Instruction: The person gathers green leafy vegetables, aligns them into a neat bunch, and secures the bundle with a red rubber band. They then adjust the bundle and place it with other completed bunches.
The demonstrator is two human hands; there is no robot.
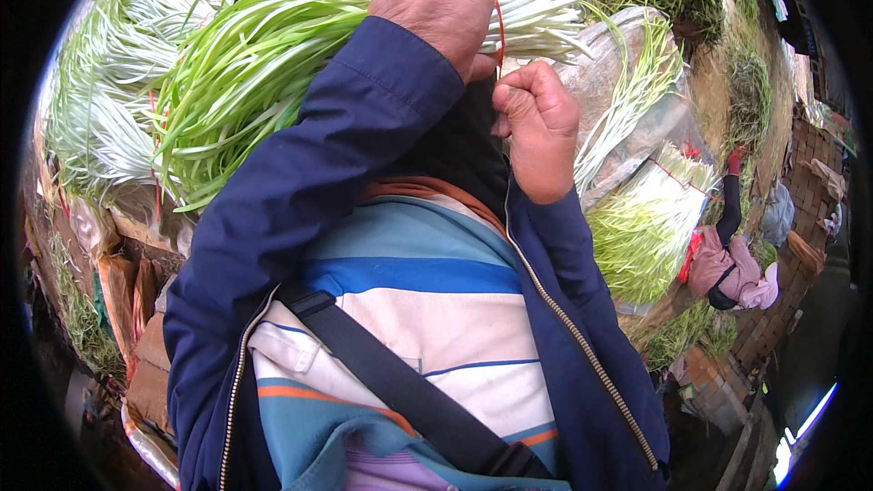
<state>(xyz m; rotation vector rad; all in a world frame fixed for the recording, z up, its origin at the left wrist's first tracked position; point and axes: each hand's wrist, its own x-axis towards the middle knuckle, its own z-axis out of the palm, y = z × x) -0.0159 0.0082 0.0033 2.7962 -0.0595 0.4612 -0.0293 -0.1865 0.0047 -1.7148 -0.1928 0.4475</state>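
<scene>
My left hand [436, 20] grips a thick bunch of chive-like greens [273, 61] from above, lying across my dark trouser legs. Its long green leaves trail to the left, while the white stalk ends point right. A thin red tie [501, 31] runs around the white stalks, just right of my left hand. Below that tie, my right hand [539, 126] has its fingers curled together, pinching the tie's lower end. The fingertips partly hide what they hold. To the right, a few loose stalks [624, 95] lie on a plastic sheet [586, 75].
More greens with white stalks [123, 82] are heaped at the left, some with red ties. Another tied bunch [655, 225] lies at the right. Beyond it a person [730, 266] reaches toward grassy trimmings [747, 95]. Brick paving [771, 314] runs along the far right.
</scene>
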